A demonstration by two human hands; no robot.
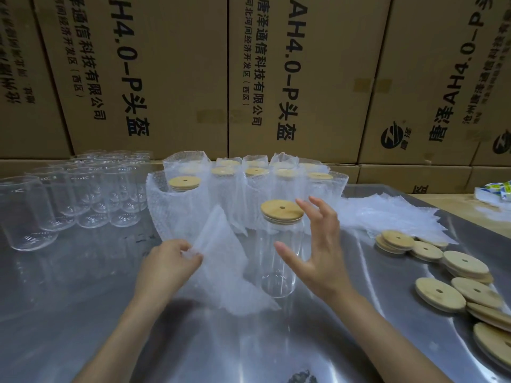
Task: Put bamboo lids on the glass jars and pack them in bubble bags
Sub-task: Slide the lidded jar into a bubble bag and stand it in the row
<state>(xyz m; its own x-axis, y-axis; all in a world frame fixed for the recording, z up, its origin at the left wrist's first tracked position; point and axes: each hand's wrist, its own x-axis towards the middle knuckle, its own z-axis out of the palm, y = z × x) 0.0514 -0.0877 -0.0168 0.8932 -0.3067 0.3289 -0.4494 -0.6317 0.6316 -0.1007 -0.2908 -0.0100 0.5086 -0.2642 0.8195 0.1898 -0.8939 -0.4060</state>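
**Q:** While cartons are stacked behind the steel tabletop, what is laid out for packing?

**A:** Bare glass jars are grouped at the far left. Bagged, lidded jars are ranked at the back centre. Flat bubble bags are heaped to the right, with loose bamboo lids spread near the right edge.

**Q:** Where is the jar in hand?

**A:** A lidded jar is stood upright at the centre, its bamboo lid seated. A bubble bag is pinched at its edge by the left hand, just beside the jar. The right hand is held spread around the jar's right side; contact cannot be confirmed.

**Q:** How should the pieces be handled?

**A:** The glass is judged smooth, rigid and breakable, best gripped round the body below the lid, which may only be resting. The bag is judged light and limp, best held open at its mouth.
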